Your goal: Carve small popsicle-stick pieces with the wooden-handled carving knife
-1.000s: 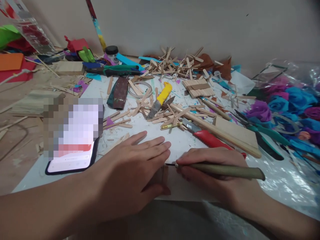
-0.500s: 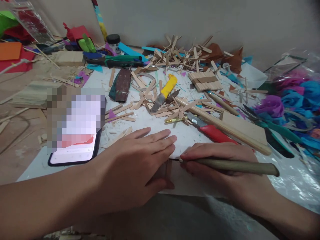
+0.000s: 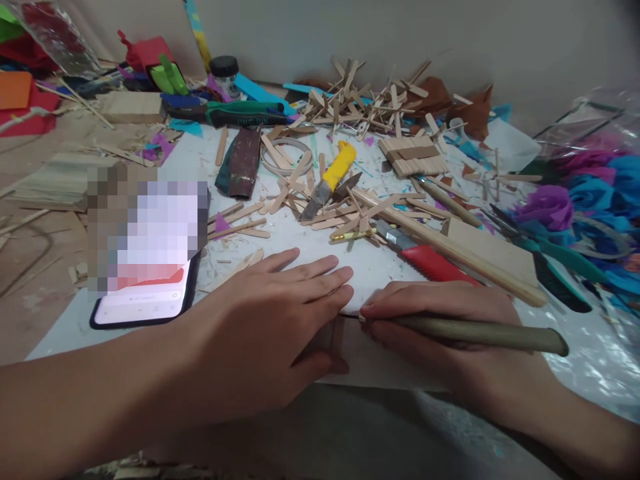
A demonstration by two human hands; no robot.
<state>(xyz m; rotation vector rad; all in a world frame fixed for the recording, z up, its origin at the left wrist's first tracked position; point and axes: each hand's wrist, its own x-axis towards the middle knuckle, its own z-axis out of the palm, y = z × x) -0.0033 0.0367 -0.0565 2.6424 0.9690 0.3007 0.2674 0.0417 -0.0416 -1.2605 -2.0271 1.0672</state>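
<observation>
My left hand [image 3: 280, 320] lies flat, palm down, near the front edge of the white sheet [image 3: 320, 248]. Its fingers are stretched toward the right and hold nothing that I can see. Beneath the palm and thumb, a brownish strip shows only in part. My right hand [image 3: 450, 360] is closed in a pen-like grip around a slim tool with a round olive-brown handle [image 3: 480, 333]. A thin dark tip points left from its pinched fingers, close to the left fingertips. What kind of tool it is, and what the tip touches, I cannot tell.
A lit phone [image 3: 150, 293] lies left of my left forearm. Beyond the hands are a yellow cutter [image 3: 336, 175], a red cutter [image 3: 433, 262], scissors [image 3: 560, 273] and scattered craft sticks [image 3: 350, 100]. Blue and purple paper flowers [image 3: 545, 207] stand at the right.
The view has shifted slightly. The tool's handle end sits a little farther right and lower. Both hands keep nearly the same pose, the left flat and the right gripping the tool.
</observation>
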